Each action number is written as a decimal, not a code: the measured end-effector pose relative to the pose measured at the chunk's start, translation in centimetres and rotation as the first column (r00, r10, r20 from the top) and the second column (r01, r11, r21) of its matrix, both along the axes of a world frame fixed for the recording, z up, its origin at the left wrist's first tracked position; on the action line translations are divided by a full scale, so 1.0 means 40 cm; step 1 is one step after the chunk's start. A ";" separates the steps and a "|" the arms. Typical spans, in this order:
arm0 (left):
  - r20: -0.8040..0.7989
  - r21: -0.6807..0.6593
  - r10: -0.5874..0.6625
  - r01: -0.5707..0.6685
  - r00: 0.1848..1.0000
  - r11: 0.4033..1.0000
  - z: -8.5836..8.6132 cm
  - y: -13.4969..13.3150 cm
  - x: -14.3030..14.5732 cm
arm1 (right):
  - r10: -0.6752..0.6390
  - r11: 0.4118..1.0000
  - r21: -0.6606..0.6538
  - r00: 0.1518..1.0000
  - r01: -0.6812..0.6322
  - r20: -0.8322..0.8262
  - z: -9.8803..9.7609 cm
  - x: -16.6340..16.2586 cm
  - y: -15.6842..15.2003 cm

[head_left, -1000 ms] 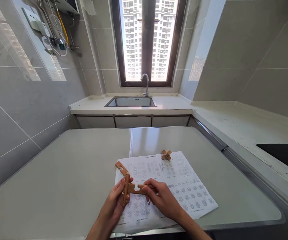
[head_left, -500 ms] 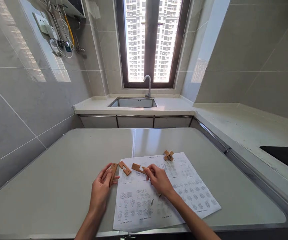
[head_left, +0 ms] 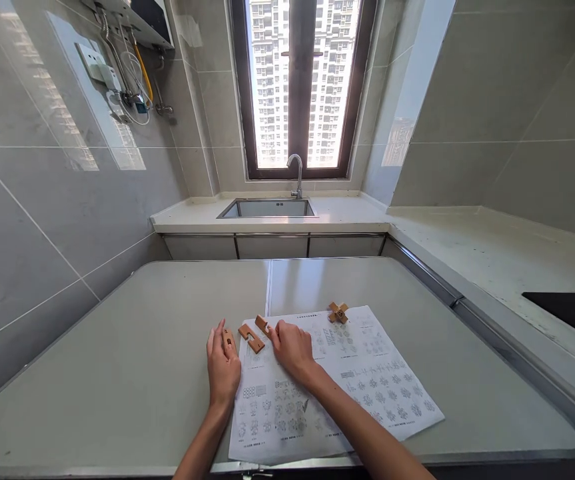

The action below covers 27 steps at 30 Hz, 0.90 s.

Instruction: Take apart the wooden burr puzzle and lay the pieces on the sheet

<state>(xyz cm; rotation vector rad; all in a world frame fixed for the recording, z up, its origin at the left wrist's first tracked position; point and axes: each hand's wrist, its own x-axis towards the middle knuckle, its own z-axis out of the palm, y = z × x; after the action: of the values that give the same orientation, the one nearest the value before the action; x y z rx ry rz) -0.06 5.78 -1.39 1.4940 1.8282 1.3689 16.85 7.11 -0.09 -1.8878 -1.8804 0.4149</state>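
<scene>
My left hand [head_left: 224, 370] lies low over the table, its fingers closed about a small wooden puzzle piece [head_left: 228, 342] that they partly cover. Just right of it, a notched wooden puzzle piece [head_left: 252, 339] rests across the top left corner of a printed instruction sheet [head_left: 367, 413], untouched. Another notched piece [head_left: 262, 325] is pinched by my right hand [head_left: 293, 348], which hides its near end. Farther right, near the sheet's upper edge, sits an assembled wooden cross-shaped puzzle [head_left: 338, 313].
The pale table [head_left: 92, 373] has a seam [head_left: 268, 287] down its middle. Beyond it are a counter with a sink [head_left: 267, 208] and faucet [head_left: 299, 175] under a window. Another counter [head_left: 507, 247] with a black panel [head_left: 567, 313] runs along the right.
My left hand has turned over and lowered its piece toward the table. My right hand has moved left and turned its piece, bringing it beside the middle one.
</scene>
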 end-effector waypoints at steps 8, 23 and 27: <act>-0.030 0.021 -0.048 0.048 0.998 0.999 -0.026 0.016 0.044 | 0.123 0.990 0.045 0.976 -0.133 0.181 -0.020 -0.039 0.017; -0.185 -0.019 -0.146 0.146 0.972 0.989 -0.020 0.014 0.068 | -0.063 0.982 0.177 0.998 0.066 -0.026 0.003 0.178 -0.055; -0.230 -0.029 -0.168 0.166 0.958 0.986 -0.038 0.027 0.069 | -0.234 0.954 0.163 0.966 0.251 -0.113 -0.009 0.289 -0.038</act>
<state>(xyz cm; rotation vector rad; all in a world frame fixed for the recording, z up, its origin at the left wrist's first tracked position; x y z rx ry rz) 2.71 6.86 -2.93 1.8241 1.7895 1.1452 28.42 5.59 -0.45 -1.9144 -1.5463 0.2424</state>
